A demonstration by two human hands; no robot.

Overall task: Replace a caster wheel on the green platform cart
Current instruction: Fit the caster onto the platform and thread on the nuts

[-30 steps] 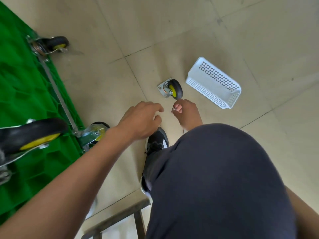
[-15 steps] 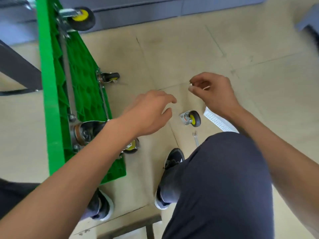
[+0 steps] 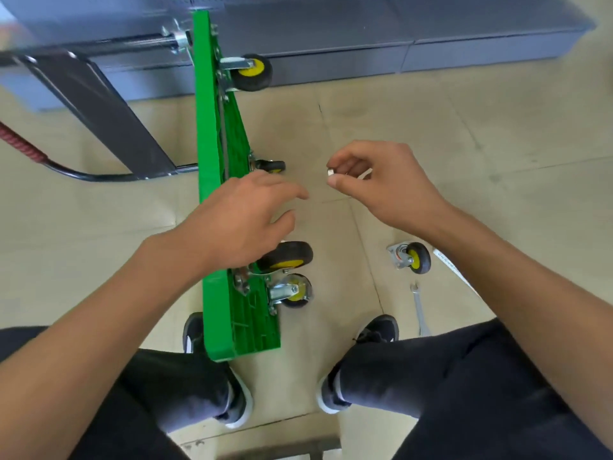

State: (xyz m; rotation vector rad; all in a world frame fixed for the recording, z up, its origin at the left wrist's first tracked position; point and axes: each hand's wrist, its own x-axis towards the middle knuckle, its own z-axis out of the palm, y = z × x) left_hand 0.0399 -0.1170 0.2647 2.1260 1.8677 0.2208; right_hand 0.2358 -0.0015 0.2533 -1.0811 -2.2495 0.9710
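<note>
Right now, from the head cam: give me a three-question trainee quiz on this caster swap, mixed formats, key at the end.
1. True or false: the right hand pinches a small metal part.
2. Which lies on the floor nearest the loose caster? A) hammer B) wrench C) drill
3. Fill in: the green cart stands on its ____, wheels facing the person's right.

Key
1. True
2. B
3. Edge. The left hand hovers open above the cart's near casters.

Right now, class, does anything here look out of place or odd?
Yes. The green cart stands on its edge, wheels sideways. A loose caster and a wrench lie on the floor beside it.
</note>
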